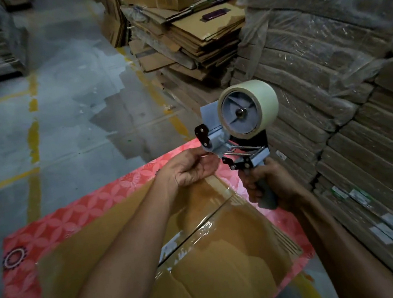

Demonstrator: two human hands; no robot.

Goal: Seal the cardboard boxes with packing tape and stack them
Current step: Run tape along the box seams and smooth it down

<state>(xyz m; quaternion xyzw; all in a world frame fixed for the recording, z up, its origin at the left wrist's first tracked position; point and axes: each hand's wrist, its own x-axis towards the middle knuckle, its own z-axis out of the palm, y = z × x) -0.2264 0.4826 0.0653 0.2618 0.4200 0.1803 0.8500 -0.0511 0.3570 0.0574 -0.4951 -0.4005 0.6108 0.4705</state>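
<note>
Floor [59, 91] with yellow lines [33, 141] fills 9 to 11 o'clock. Table [51, 223] with red patterned cover runs 8 to 4 o'clock and carries the cardboard box [228, 256] at 6 o'clock. Its centre seam looks already glossy with clear tape.

Left hand [190, 167], just above centre: grip is pinched tight at the nose of the tape dispenser [216, 136], probably on the loose tape end (film too clear to confirm). Right hand [273, 181] at 4 o'clock: grip fully wrapped round the dispenser handle. Tape roll [266, 98] is up at 2 o'clock, off the box.

Risks:
- Fingertips sit close to the cutter, so a slip while pulling could nick them.
- A loose end can fold back on itself or snap back onto the roll.
- A slack start on the seam would wrinkle the tape.

Room:
- Open floor to the left, good for swinging the box out.
- The box nearly reaches the table's right edge at 4 o'clock.
- Flattened cartons [201, 36] at 12 o'clock and wrapped stacks [328, 58] at 1 to 4 o'clock crowd the right elbow.
</note>
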